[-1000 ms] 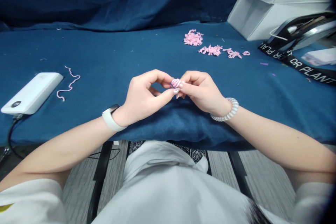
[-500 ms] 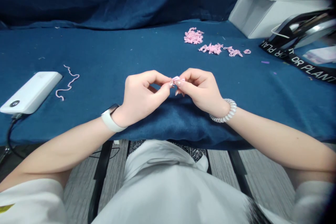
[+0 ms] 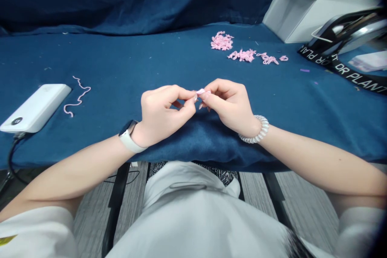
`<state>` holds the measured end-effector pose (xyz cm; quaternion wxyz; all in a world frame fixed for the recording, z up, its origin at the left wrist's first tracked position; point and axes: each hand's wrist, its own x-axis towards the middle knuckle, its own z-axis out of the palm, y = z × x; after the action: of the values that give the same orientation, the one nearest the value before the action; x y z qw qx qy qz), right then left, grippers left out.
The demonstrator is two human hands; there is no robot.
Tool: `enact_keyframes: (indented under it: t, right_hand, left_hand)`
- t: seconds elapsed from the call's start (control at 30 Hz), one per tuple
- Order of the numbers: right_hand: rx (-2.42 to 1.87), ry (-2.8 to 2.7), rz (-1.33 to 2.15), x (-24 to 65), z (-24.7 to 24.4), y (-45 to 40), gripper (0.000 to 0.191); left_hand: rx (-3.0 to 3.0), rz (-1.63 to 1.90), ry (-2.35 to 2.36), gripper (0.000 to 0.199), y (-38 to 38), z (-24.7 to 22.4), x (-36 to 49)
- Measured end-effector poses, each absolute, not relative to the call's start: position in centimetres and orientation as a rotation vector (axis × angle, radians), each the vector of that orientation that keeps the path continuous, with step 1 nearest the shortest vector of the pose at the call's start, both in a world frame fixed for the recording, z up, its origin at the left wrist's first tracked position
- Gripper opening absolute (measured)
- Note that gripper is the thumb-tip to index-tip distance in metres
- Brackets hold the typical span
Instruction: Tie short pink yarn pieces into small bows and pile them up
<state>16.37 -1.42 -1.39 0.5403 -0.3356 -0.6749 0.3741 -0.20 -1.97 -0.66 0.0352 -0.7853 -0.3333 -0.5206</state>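
Less of the pink yarn piece (image 3: 200, 91) shows now, a thin sliver at frame centre, pinched between the nearly closed left hand (image 3: 163, 116) and right hand (image 3: 229, 105). Its shape is hidden.

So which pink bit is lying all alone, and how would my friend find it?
On the big blue cloth, find the white power bank at the left side. Right beside it lies a thin, wiggly pink yarn strand. It is one long piece, not a bunched pile like the pink clumps, nor the tiny bit pinched in the left hand and right hand.
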Motion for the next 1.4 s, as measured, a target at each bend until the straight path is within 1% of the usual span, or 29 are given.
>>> enact_keyframes:
  t: [0.1, 0.3, 0.43, 0.57, 0.67, 0.73, 0.9, 1.1, 1.4]
  right_hand:
    - [-0.830, -1.590, 0.901, 16.35, -1.38, -1.51, 0.030]
    - [-0.834, -1.565, 0.889, 16.21, -1.60, -1.39, 0.018]
    - [-0.798, -1.558, 0.928, 16.24, -1.66, -1.27, 0.016]
    - [-0.719, -1.536, 1.006, 16.41, -1.77, -1.12, 0.013]
    - [-0.676, -1.539, 1.030, 16.49, -1.93, -0.95, 0.011]
    - [-0.680, -1.544, 1.020, 16.50, -1.99, -0.88, 0.012]
    - [-0.692, -1.559, 0.972, 16.45, -1.99, -0.85, 0.013]
    - [-0.722, -1.599, 0.887, 16.41, -1.97, -0.99, 0.010]
    - [-0.746, -1.570, 0.880, 16.38, -1.99, -1.00, 0.011]
  left_hand:
    - [-2.392, -1.545, -0.904, 0.009, -1.84, -0.65, -0.37]
    - [-2.423, -1.349, -0.761, 0.011, -1.62, -0.82, -0.51]
    - [-2.465, -1.402, -0.771, 0.008, -1.62, -0.79, -0.54]
    - [-2.476, -1.619, -0.924, 0.001, -1.84, -0.55, -0.68]
    - [-2.477, -1.747, -0.984, 0.008, -1.89, -0.58, -0.76]
    - [-2.488, -1.720, -0.998, 0.009, -1.85, -0.64, -0.72]
    - [-2.449, -1.619, -0.964, 0.002, -1.77, -0.56, -0.43]
    - [-2.453, -1.584, -0.852, 0.008, -1.72, -0.44, -0.26]
    - [-2.507, -1.559, -0.770, 0.008, -1.42, -0.92, -0.48]
